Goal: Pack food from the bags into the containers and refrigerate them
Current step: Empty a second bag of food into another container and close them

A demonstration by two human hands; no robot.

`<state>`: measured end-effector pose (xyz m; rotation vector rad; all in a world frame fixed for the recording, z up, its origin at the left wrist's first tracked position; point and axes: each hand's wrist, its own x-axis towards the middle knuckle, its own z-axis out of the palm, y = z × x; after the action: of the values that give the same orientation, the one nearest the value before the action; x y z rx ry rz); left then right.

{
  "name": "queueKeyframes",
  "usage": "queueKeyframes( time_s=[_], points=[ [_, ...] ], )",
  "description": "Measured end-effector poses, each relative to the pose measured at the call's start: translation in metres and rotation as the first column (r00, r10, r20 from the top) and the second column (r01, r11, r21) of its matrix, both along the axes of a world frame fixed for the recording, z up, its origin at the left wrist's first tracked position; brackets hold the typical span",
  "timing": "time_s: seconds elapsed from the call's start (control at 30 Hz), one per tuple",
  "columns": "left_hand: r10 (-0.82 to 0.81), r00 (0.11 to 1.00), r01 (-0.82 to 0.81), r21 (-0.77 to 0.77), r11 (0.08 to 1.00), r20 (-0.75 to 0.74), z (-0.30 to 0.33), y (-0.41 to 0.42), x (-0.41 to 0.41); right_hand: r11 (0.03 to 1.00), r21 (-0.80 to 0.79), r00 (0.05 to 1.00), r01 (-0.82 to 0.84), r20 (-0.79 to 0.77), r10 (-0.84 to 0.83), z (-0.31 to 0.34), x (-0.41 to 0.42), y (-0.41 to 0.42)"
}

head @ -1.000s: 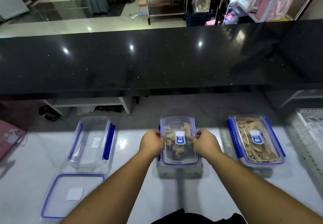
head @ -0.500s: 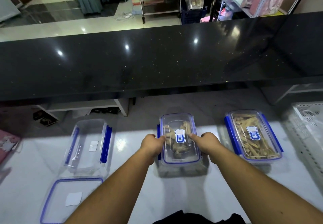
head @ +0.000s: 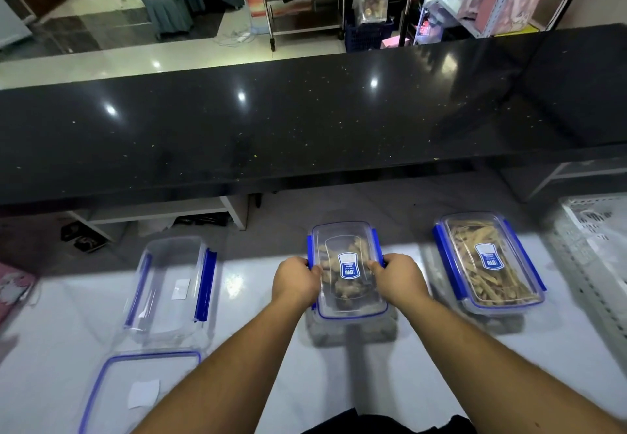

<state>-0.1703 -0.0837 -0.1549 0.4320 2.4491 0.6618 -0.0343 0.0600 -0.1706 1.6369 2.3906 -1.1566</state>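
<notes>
A clear lidded container (head: pixel 346 247) with blue clips and brown food inside stands in the middle of the white counter (head: pixel 407 366). My left hand (head: pixel 296 281) grips its left long side and my right hand (head: pixel 398 277) grips its right long side, thumbs on the lid. To the right stands a second closed container (head: pixel 488 264) full of pale dried strips. On the left is an empty open container (head: pixel 169 291), with its loose blue-rimmed lid (head: pixel 142 389) lying flat in front of it.
A long black stone bar top (head: pixel 305 121) runs across just beyond the counter. A white perforated basket (head: pixel 597 247) sits at the right edge. A pink item (head: pixel 13 288) lies at the far left. Shelves and bags stand in the room behind.
Both hands have slid down the middle container's sides towards me and closed tighter on its edges. The container stays in place.
</notes>
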Motion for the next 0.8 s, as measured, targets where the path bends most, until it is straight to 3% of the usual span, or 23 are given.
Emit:
queueKeyframes(
  time_s=[0.37,0.67,0.8],
  points=[
    [-0.082,0.996,0.081,-0.038,0.996,-0.023,-0.002,0.005,-0.006,1.000,0.030,0.999,-0.010,0.036,0.009,0.000,0.002,0.004],
    [-0.059,0.998,0.057,-0.086,0.995,-0.014,0.002,0.013,0.001,0.994,0.102,0.998,0.037,-0.052,-0.032,0.017,0.058,0.025],
    [-0.086,0.981,0.059,-0.153,0.986,-0.175,0.013,0.022,0.019,0.984,0.170,0.997,0.061,-0.066,-0.051,0.028,0.095,0.042]
  ],
)
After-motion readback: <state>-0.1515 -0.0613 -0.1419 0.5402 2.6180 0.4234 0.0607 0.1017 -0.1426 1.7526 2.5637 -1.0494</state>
